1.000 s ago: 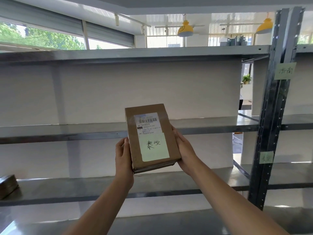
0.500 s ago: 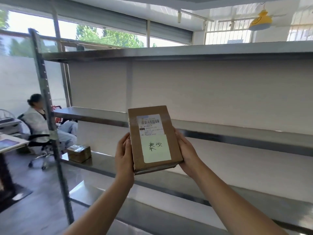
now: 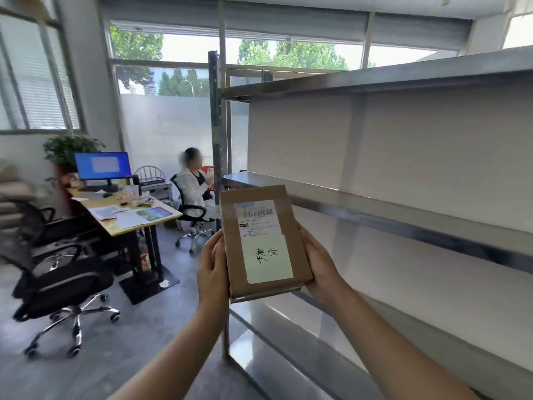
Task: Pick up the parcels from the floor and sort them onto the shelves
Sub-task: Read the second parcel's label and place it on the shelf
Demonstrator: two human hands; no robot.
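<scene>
I hold a flat brown cardboard parcel (image 3: 261, 243) upright in front of me, its face toward the camera. It carries a white barcode label and a pale green note with handwritten characters. My left hand (image 3: 212, 268) grips its left edge and my right hand (image 3: 321, 261) grips its right edge. Behind it, to the right, stands the grey metal shelving (image 3: 403, 210) with several bare levels. The parcel hangs in front of the shelving's left end, near the upright post (image 3: 216, 134).
A desk (image 3: 129, 215) with a blue monitor (image 3: 102, 166) and papers stands to the left. A black office chair (image 3: 57, 272) is at near left. A seated person (image 3: 193, 186) in white is beyond the shelf post. Windows line the far wall.
The view has swung left along the shelving to its left end, bringing the desk, chair and seated person into sight. Both hands still grip the parcel the same way.
</scene>
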